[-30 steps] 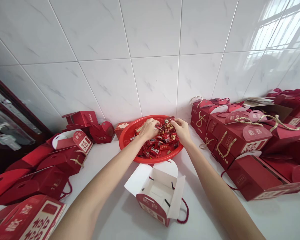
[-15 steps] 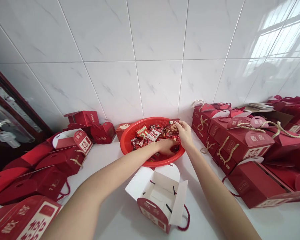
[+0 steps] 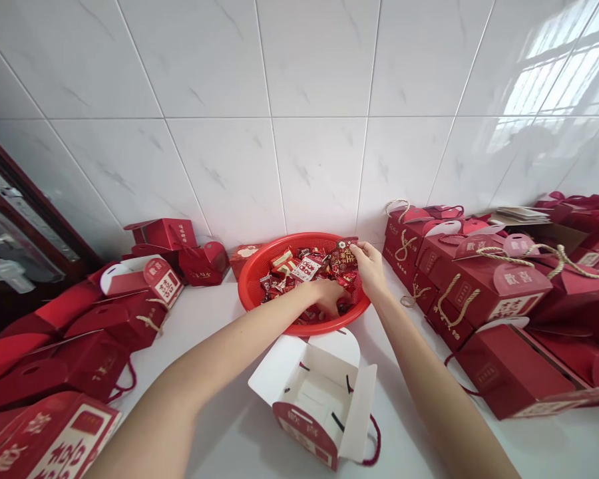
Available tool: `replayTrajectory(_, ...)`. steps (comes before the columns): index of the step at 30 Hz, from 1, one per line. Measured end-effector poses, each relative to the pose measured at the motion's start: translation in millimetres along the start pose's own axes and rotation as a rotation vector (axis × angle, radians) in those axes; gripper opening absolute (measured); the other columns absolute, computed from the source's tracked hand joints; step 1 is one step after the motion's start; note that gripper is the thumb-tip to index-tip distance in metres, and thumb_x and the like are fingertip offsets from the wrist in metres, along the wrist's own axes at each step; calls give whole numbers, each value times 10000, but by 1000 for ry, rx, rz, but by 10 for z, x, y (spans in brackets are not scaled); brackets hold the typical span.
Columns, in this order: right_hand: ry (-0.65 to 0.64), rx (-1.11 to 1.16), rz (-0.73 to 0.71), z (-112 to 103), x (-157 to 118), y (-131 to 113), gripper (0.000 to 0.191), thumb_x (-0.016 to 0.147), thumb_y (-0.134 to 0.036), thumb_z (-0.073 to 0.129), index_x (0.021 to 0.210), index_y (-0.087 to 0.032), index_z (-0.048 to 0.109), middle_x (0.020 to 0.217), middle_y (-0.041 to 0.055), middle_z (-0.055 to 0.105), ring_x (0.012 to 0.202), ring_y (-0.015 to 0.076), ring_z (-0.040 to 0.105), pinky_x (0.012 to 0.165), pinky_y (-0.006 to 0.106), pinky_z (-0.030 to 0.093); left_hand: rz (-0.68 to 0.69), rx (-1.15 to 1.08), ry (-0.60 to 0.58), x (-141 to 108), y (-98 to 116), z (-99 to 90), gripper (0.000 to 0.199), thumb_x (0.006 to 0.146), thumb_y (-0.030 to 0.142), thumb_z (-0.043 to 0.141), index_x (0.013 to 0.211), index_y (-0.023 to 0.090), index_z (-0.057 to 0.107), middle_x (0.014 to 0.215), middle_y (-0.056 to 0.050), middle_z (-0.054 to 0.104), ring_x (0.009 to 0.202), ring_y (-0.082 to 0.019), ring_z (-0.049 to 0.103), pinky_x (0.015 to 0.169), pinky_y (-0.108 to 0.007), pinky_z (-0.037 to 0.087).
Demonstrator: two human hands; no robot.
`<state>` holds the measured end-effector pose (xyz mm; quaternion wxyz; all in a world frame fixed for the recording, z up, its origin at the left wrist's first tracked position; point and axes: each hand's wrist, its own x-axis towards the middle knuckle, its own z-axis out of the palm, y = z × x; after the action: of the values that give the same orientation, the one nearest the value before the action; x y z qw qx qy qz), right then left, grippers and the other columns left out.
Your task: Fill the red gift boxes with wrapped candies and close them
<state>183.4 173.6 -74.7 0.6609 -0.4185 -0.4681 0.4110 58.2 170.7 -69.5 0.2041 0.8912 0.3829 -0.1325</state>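
A red plastic basket [image 3: 249, 289] full of small wrapped sweets [image 3: 305, 268] stands against the tiled wall. My left hand [image 3: 329, 295] reaches down among the sweets, its fingers curled and partly hidden, so I cannot make out what they hold. At the basket's right rim, my right hand [image 3: 369, 264] is closed on the edge of a dark red packet [image 3: 348, 256] with gold lettering. In front of the basket, between my forearms, an open box [image 3: 319, 392] shows its white inside, with flaps spread and a dark red cord handle at its right.
Red gift boxes [image 3: 117, 316] line the left side. More are stacked at the right, some with rope handles [image 3: 502, 273]. A small red box [image 3: 240, 258] sits behind the basket's left rim. Keys [image 3: 10, 269] hang at a dark door on the far left.
My left hand has shifted slightly left within the basket. My right hand remains at the rim with the packet. The view has moved slightly.
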Motion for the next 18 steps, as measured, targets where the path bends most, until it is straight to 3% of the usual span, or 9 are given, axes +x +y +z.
replayTrajectory(5,1,-6,-26,10,-28,-3,339,677,-543,649,750,-218,586,732,8,627,683,178,543,643,313,433,-29,-57,-18,-46,-42,-38,380,591,207,757,970,230,748,743,-3,725,703,-239,670,619,-298,487)
replayTrajectory(8,-12,2,-30,11,-38,-13,309,679,-515,639,751,-220,584,706,-2,605,665,171,526,627,307,419,-51,-101,15,-113,-124,-111,415,622,231,748,1037,243,765,862,0,756,780,-228,689,682,-282,511)
replayTrajectory(14,10,21,-14,9,-15,-33,294,645,-491,639,731,-215,587,688,-12,590,650,161,507,630,305,410,-194,-281,361,-257,-377,-300,488,639,204,771,1125,242,750,977,3,759,898,-214,697,747,-247,525)
replayTrajectory(18,11,41,2,11,-13,-54,307,633,-495,649,737,-211,601,699,-5,607,669,168,523,639,308,419,-375,-435,635,-365,-610,-355,462,725,255,753,1184,240,704,1141,-32,746,963,-197,698,761,-236,544)
